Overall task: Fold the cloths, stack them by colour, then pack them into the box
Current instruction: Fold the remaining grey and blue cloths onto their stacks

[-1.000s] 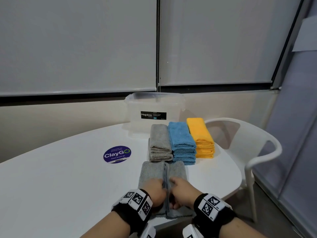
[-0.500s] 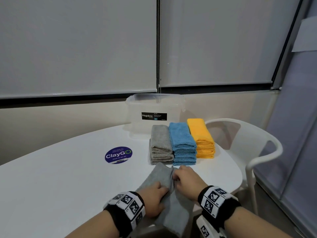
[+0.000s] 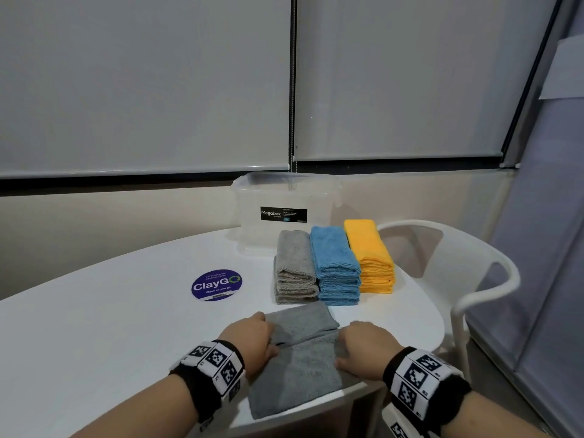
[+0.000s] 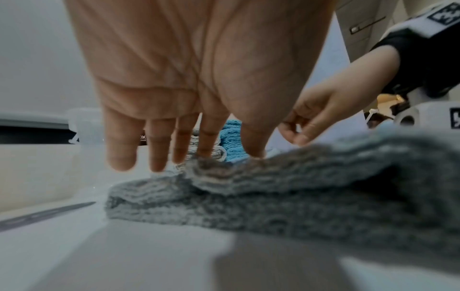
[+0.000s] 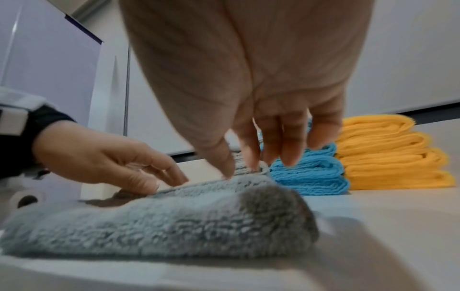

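Touching grey cloth | left hand, right hand loose-fingered; clear box behind stacks

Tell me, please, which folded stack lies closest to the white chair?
The yellow stack, at the row's right end beside the chair; the blue stack is middle, the grey stack leftmost.

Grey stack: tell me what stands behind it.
A clear box with a black label stands behind the grey stack, on the table. The stack covers part of the box's lower front; whether they touch cannot be seen.
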`<state>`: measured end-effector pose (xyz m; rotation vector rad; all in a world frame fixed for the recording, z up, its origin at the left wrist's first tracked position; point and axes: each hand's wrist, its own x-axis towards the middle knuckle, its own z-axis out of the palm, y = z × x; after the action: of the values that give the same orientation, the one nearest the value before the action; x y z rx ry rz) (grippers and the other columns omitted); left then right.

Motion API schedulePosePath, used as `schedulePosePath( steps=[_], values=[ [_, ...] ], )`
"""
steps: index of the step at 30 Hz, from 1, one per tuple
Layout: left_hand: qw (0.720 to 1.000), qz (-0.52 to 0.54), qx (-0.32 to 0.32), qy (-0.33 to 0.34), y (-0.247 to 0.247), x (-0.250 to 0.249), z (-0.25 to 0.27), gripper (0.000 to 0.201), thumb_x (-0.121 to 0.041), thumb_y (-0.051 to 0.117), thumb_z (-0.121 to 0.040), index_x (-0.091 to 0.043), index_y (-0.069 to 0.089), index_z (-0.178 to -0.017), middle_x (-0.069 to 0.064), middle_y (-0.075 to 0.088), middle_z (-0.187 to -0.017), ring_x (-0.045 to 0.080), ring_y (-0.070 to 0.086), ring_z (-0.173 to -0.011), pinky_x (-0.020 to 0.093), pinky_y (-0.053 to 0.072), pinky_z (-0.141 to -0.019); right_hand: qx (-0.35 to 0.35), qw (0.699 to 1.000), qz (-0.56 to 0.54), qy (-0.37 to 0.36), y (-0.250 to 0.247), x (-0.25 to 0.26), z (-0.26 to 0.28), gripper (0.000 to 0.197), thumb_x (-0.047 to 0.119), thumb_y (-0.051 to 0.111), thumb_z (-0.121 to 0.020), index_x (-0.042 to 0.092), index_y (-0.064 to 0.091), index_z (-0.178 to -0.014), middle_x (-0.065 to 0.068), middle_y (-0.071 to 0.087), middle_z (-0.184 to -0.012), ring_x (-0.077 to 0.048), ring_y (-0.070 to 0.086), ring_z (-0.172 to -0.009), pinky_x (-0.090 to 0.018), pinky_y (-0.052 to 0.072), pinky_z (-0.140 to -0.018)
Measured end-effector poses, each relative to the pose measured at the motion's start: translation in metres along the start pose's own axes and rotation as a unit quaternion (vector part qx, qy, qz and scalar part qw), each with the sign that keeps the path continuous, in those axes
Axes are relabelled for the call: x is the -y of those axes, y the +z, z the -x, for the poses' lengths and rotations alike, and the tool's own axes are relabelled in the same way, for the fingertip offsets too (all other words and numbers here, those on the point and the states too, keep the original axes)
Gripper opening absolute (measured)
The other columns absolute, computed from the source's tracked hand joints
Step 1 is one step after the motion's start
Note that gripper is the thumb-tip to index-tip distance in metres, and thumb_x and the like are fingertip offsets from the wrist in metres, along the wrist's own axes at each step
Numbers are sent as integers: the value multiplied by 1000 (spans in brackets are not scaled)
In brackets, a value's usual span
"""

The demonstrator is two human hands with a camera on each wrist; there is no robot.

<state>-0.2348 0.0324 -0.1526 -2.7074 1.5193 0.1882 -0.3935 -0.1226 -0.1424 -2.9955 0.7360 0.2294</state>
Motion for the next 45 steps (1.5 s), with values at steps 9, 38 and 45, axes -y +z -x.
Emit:
schedulePosePath(
  steps=[9,38,45],
  values=[
    [994,12,103,-21,32,-13,7,71,-55,21,-99,-18,-6,-153,-1,-10,-161,23,-5,-148,40,7,-119,74,989,27,-124,17,24,-24,57,17,32,-101,5,8,-152,-14,4,-160,-27,4,-148,-36,5,-120],
    [990,5,142,25,25,0,23,119,-91,-9,-56,-19,-14,-151,-3,-19,-158,14,-12,-147,44,1,-119,149,987,-11,-53,33,33,4,98,74,4,-84,3,-7,-151,-13,-17,-158,-24,-14,-147,-37,-4,-119],
    [988,3,156,0,23,23,25,154,-90,-30,-17,-16,-13,-151,-1,-16,-159,16,-10,-148,43,-3,-119,142,987,-48,-53,31,29,8,141,80,-18,-34,3,-7,-151,-14,-15,-158,-25,-13,-147,-36,-4,-119]
  ],
)
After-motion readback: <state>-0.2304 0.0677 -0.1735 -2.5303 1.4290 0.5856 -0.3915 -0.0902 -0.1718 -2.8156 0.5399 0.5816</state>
